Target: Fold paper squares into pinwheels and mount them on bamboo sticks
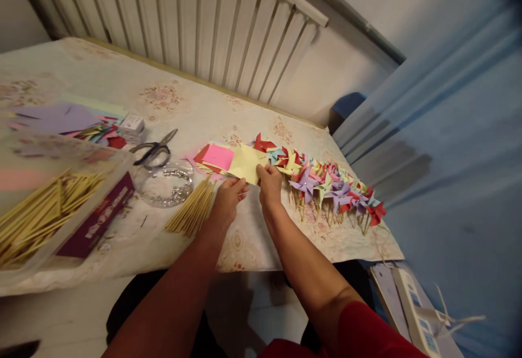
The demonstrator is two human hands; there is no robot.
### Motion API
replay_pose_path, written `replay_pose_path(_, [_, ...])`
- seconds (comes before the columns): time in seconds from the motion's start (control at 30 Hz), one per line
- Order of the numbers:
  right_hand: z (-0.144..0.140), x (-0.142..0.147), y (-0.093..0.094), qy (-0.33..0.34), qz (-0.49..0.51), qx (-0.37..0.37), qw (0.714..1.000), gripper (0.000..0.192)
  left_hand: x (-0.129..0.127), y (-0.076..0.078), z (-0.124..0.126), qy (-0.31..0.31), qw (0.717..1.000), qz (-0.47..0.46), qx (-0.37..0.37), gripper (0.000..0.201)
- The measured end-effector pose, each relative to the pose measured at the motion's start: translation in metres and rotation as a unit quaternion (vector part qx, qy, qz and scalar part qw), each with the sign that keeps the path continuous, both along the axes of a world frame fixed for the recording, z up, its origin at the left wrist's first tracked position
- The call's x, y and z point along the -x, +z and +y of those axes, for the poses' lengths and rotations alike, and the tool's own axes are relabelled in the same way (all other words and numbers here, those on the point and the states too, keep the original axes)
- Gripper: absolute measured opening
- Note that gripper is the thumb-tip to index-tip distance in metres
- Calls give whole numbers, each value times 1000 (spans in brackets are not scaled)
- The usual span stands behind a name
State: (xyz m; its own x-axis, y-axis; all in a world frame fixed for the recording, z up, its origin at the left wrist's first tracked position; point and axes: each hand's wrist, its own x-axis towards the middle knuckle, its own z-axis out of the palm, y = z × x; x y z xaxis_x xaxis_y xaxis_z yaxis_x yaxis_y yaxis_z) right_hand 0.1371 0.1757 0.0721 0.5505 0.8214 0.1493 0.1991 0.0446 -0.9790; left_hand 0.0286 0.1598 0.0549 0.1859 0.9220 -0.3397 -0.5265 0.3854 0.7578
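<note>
Both hands, left hand (229, 195) and right hand (269, 181), pinched a yellow paper square (246, 163); beside it lay many finished pinwheels (330, 184), with unused sticks (191, 211) and paper squares (216, 157) remaining.

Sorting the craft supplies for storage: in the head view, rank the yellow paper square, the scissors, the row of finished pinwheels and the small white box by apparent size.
Largest to smallest:
1. Row of finished pinwheels
2. Yellow paper square, gripped by both hands, and scissors: they look alike, so unranked
3. Small white box, though it lies farther from the camera
</note>
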Motion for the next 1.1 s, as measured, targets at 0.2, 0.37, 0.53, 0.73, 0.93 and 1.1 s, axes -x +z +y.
replay_pose_path(0.2, [-23,9,-1,24,124,-16,992,33,-1,2,1,34,999,-25,9,23])
replay_pose_path(0.37, [-33,10,1,36,128,-7,991,30,-3,-1,2,43,997,-53,-30,33])
replay_pose_path(0.53, [-38,8,-2,53,140,-2,989,29,-6,0,1,37,989,-124,-76,44])
replay_pose_path(0.73, [-43,11,-11,63,139,-9,988,31,-10,-2,1,59,983,-162,-71,51])
replay_pose_path(0.93, [-48,11,-24,75,123,8,989,28,-11,-6,3,66,983,-149,-88,50])
replay_pose_path(1.1, [-56,6,-18,80,155,3,985,30,-9,-7,1,45,989,-117,-75,46])
